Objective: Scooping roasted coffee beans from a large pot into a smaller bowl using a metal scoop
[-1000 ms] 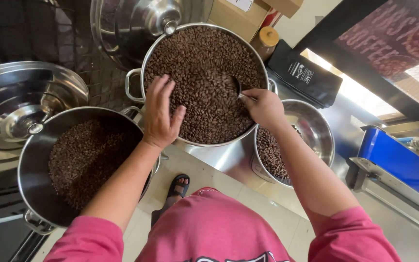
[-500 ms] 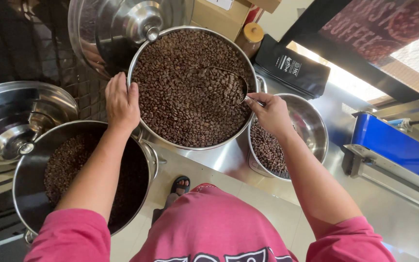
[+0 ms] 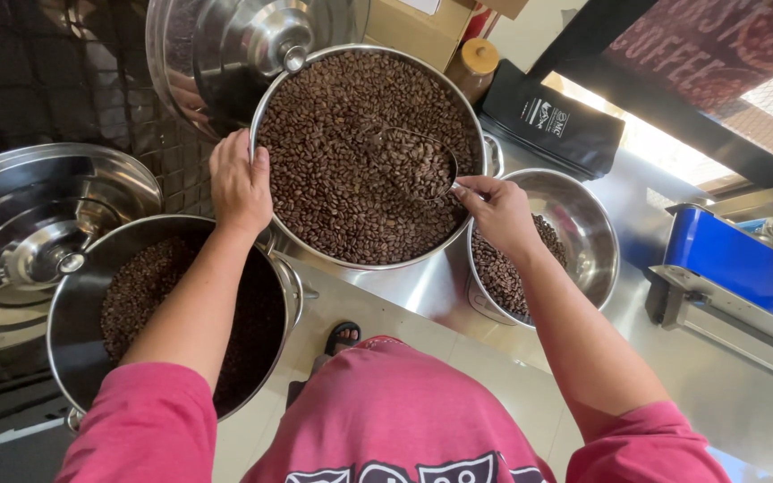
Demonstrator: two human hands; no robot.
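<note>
A large steel pot (image 3: pixel 266 107) full of roasted coffee beans (image 3: pixel 342 170) stands in the middle of the counter. My left hand (image 3: pixel 239 183) grips its left rim. My right hand (image 3: pixel 498 213) holds the handle of a metal scoop (image 3: pixel 418 161) that lies in the beans, loaded with them. To the right stands a steel bowl (image 3: pixel 588 224) with some beans in its bottom. A second pot (image 3: pixel 82 295) of beans sits at the lower left under my left forearm.
Two steel lids rest at the left (image 3: pixel 38 224) and the top (image 3: pixel 234 45). A black bag (image 3: pixel 552 121) and a brown jar (image 3: pixel 474 64) stand behind the bowl. A blue machine (image 3: pixel 744 268) sits at the right on the steel counter (image 3: pixel 726 385).
My left hand has moved from the beans to the pot's left rim. My right hand has pushed the scoop into the beans and filled it.
</note>
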